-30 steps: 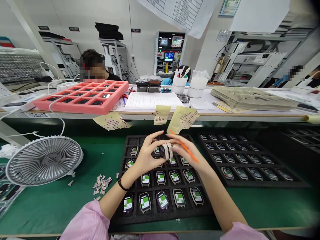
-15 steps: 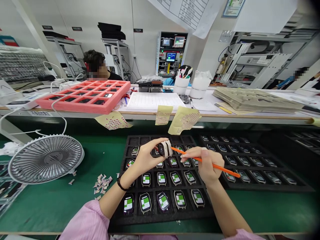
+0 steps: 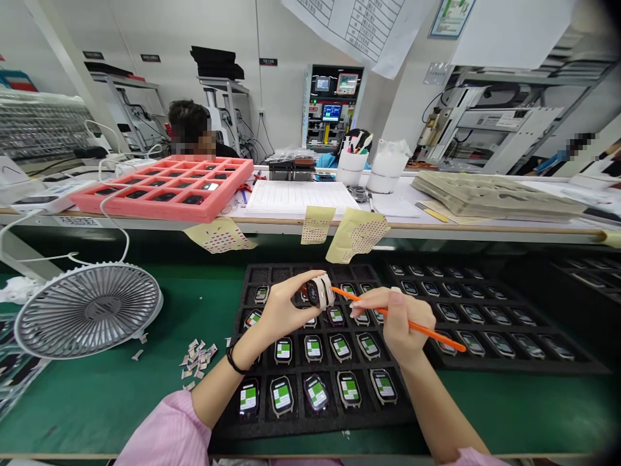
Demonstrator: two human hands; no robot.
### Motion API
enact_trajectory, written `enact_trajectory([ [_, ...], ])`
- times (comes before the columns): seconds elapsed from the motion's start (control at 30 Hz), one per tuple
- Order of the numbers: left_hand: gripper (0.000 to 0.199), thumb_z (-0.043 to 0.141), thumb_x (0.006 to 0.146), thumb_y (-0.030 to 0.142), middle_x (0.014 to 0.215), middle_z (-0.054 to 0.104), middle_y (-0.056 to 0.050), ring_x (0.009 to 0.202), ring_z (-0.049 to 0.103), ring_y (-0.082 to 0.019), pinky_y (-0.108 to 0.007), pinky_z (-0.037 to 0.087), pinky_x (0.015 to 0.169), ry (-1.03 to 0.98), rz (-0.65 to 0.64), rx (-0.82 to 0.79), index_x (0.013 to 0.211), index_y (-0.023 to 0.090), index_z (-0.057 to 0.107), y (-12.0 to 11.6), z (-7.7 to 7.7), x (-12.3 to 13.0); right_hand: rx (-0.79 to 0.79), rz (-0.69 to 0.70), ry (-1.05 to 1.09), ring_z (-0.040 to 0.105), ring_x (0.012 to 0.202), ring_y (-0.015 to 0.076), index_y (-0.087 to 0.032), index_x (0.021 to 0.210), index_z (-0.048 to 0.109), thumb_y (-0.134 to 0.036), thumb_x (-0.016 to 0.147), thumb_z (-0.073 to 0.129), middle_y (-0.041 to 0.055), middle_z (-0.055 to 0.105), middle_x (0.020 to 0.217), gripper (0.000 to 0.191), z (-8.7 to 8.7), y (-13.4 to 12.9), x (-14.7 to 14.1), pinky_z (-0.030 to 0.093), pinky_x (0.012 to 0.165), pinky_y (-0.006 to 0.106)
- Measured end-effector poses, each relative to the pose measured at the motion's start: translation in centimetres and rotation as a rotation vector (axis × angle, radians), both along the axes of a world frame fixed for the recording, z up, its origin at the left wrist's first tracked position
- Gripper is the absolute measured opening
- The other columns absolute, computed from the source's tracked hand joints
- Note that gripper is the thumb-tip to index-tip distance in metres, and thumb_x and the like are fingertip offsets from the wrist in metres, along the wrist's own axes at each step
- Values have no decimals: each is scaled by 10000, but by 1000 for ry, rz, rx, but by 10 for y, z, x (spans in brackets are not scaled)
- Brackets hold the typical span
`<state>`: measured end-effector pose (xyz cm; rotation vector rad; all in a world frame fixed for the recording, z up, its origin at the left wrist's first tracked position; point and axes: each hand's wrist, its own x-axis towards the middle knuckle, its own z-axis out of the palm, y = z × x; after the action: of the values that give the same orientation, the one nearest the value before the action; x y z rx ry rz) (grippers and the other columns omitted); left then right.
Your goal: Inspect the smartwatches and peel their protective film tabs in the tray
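Observation:
Between the thumb and fingers of my left hand (image 3: pixel 286 301) is a watch case (image 3: pixel 321 292), held on edge above a black foam tray (image 3: pixel 291 424). The piece looks like two light-rimmed parts side by side, with a dark face toward the left. My right hand (image 3: pixel 405 317) pinches an orange stick (image 3: pixel 436 335), whose thin tip reaches the right side of the watch case. Whether the tip touches it is hard to tell. Rows of watches with green and white screens, such as one watch (image 3: pixel 282 394), lie in the tray's compartments below both hands.
A second black tray (image 3: pixel 528 367) of dark-screened watches lies right. At left are a fan (image 3: pixel 92 310) and small scraps (image 3: pixel 198 357) on the green mat (image 3: pixel 145 401). A shelf edge (image 3: pixel 272 222) crosses ahead, bearing a pink foam tray (image 3: pixel 213 208). A person (image 3: pixel 191 129) is beyond.
Both hands keep nearly the same pose, with the watch case and stick barely shifted. Across the shelf, the person's head has moved slightly to the right.

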<state>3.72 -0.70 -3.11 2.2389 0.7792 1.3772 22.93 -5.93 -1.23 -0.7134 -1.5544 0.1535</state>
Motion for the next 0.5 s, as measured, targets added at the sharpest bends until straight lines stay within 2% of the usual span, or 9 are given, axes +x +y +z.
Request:
enact_trajectory([
  [0.13,484,672,706,104,1136,696,-60,1011,673,-208,-324,540,916,-6,6,17,1176,192,599,-1,-1,0,6,-13,-7,665,537,150,-211,743,735,-155,962,377,2,680,556,424,1,0,-1,534,530,284],
  [0.37,500,664,700,83,1140,695,-50,987,680,-194,-294,553,883,27,-7,11,1180,203,593,-5,4,1,33,100,36,676,551,161,-206,786,747,-154,966,359,11,706,598,431,1,-5,-2,548,530,299],
  [0.5,521,652,693,71,1154,689,-47,994,679,-195,-314,549,904,12,-4,19,1192,207,587,-5,2,1,-9,78,11,682,556,174,-219,791,750,-174,964,363,11,709,602,426,0,-7,-5,555,535,315],
])
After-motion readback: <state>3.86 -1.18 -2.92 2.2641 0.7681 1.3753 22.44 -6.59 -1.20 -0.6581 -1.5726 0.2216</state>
